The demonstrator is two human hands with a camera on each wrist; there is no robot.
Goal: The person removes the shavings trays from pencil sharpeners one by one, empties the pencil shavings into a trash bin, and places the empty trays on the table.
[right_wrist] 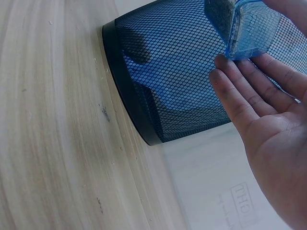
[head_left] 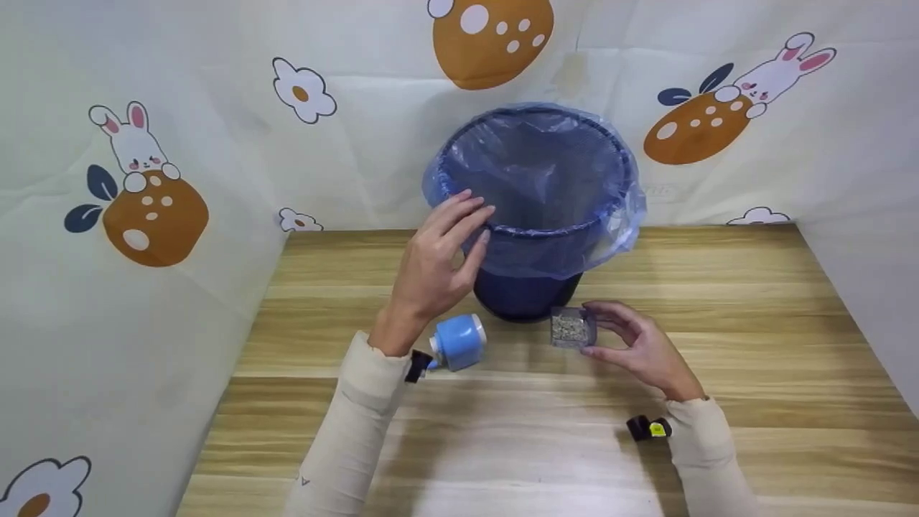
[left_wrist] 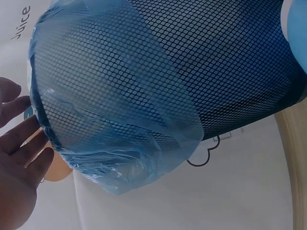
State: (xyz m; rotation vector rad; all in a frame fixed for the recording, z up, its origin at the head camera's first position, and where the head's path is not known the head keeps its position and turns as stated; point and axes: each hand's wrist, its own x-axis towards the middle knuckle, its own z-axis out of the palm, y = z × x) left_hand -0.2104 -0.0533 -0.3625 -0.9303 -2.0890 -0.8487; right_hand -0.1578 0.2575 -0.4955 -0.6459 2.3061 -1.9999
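My right hand (head_left: 642,352) pinches a small clear plastic box (head_left: 572,328) between thumb and fingers, just in front of the bin. Greyish-brown crumbly bits, like pencil shavings, lie inside it. In the right wrist view the box (right_wrist: 252,31) is at the top, partly cut off. My left hand (head_left: 434,269) has its fingers extended at the near left rim of the mesh waste bin (head_left: 528,294); whether they touch it is unclear. A thin blue bag (head_left: 546,255) lines the bin and folds over its rim. Below my left hand lies a blue and white pencil sharpener (head_left: 459,342).
The bin stands near the back of a wood-grain table (head_left: 546,445). Behind and beside it hang pale sheets (head_left: 359,165) printed with rabbits, orange fruit and flowers. Dark wrist devices (head_left: 646,429) sit by both cuffs.
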